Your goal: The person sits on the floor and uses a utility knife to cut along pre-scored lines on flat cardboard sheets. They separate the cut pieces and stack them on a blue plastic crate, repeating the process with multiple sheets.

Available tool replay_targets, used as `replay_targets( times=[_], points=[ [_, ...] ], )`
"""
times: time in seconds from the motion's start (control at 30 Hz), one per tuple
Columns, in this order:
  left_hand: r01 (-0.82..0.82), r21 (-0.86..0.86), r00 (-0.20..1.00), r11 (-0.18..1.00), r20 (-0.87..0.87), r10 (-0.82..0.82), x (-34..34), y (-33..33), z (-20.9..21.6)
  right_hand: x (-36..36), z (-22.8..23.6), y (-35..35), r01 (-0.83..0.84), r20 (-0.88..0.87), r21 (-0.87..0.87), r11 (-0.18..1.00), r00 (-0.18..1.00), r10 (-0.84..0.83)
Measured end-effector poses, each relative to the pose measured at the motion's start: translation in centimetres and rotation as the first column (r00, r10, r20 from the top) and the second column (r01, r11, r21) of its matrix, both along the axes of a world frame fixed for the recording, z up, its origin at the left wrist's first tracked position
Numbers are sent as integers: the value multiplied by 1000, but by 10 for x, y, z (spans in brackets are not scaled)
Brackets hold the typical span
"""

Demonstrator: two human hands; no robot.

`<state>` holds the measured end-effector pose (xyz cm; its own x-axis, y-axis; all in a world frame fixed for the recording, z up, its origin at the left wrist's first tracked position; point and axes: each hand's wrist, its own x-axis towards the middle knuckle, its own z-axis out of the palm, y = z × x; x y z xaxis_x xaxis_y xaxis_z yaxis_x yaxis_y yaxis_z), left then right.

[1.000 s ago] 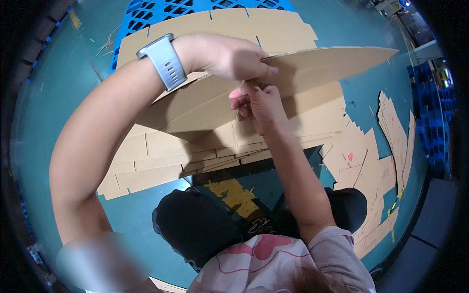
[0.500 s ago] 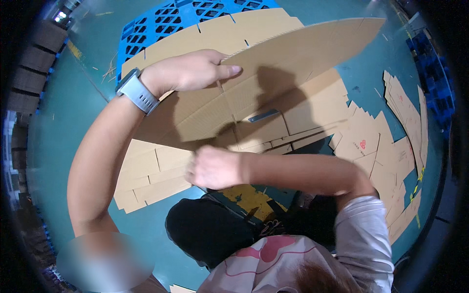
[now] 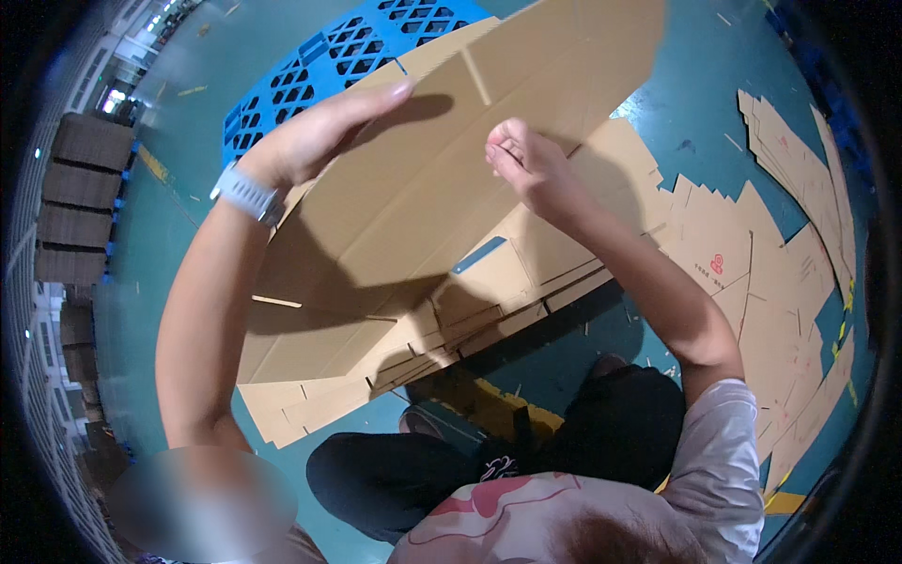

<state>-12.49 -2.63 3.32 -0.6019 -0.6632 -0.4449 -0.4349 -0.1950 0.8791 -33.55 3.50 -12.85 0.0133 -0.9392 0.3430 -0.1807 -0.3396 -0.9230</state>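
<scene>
My left hand (image 3: 324,132) grips the upper left edge of a large brown cardboard sheet (image 3: 404,197), its thumb along the edge and its other fingers hidden behind. The sheet is held up at a slant and has crease lines and narrow slots. In front of its right part is my right hand (image 3: 531,169), fingers curled and thumb pressed to them; whether anything small is in them I cannot make out. Beneath lies a stack of flat slotted cardboard sheets (image 3: 592,179). On it rests a slim blue-grey flat tool (image 3: 480,255).
A blue plastic pallet (image 3: 329,70) is under the far side of the stack. More cut cardboard sheets (image 3: 705,254) lie on the green floor to the right. Brown stacks (image 3: 89,197) stand far left. My bent legs (image 3: 395,479) are close to the near edge.
The held sheet has been tilted up more steeply, its right end now farther away. My right hand has moved from the sheet's lower edge up and right. My left hand has shifted slightly left.
</scene>
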Motion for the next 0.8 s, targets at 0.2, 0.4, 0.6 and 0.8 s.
replay_targets(
  times=[0.2,0.4,0.6,0.8],
  points=[
    [119,127,991,985,47,-126,-64,-25,-14,-11,-8,-14,57,84,74,996,994,-64],
    [89,28,988,996,122,-91,-77,-18,-5,-14,-12,-15,26,163,75,997,986,-38],
    [225,-106,971,969,110,-213,-72,-31,-12,-15,-11,-14,11,158,88,996,987,-24],
    [254,-50,963,966,101,-248,-74,-43,-16,-14,-6,-13,12,178,178,984,983,-45]
  ],
)
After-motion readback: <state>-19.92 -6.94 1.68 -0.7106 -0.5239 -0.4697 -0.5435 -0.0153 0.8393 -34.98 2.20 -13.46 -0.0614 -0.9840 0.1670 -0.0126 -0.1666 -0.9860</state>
